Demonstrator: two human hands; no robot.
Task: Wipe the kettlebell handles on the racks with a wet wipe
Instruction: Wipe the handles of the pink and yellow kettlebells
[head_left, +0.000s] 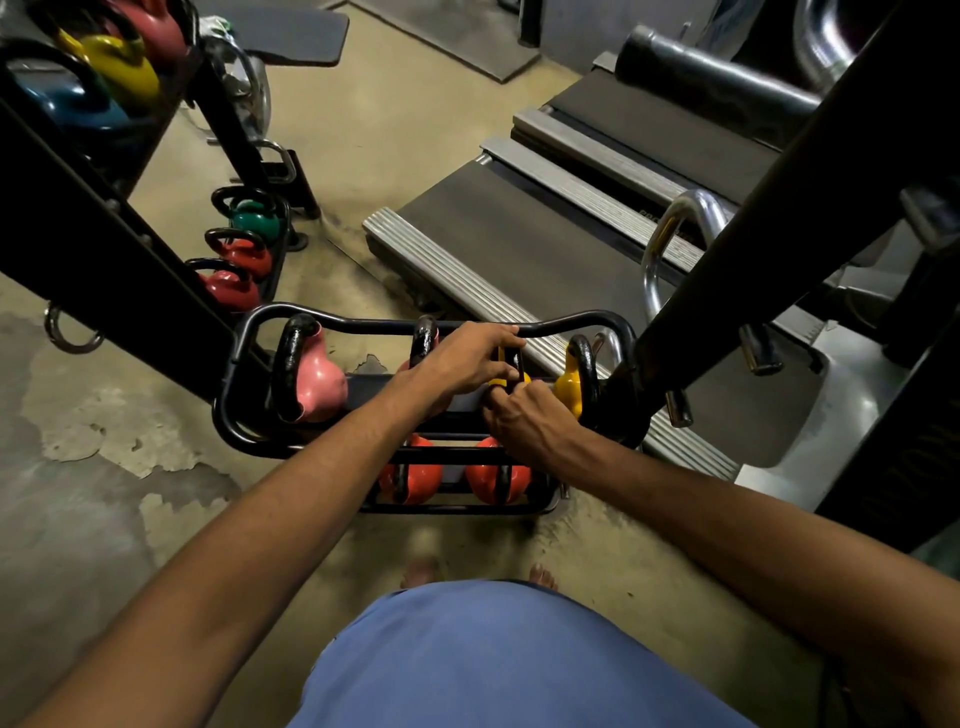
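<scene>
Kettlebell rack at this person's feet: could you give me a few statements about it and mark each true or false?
1. The left hand and right hand are both on the middle yellow kettlebell. True.
2. The pink kettlebell sits at the right end of the rack. False: it sits at the left end of the top shelf.
3. Two orange kettlebells sit on the lower shelf. True.
4. A treadmill stands to the left of the rack. False: it is on the right.
</scene>
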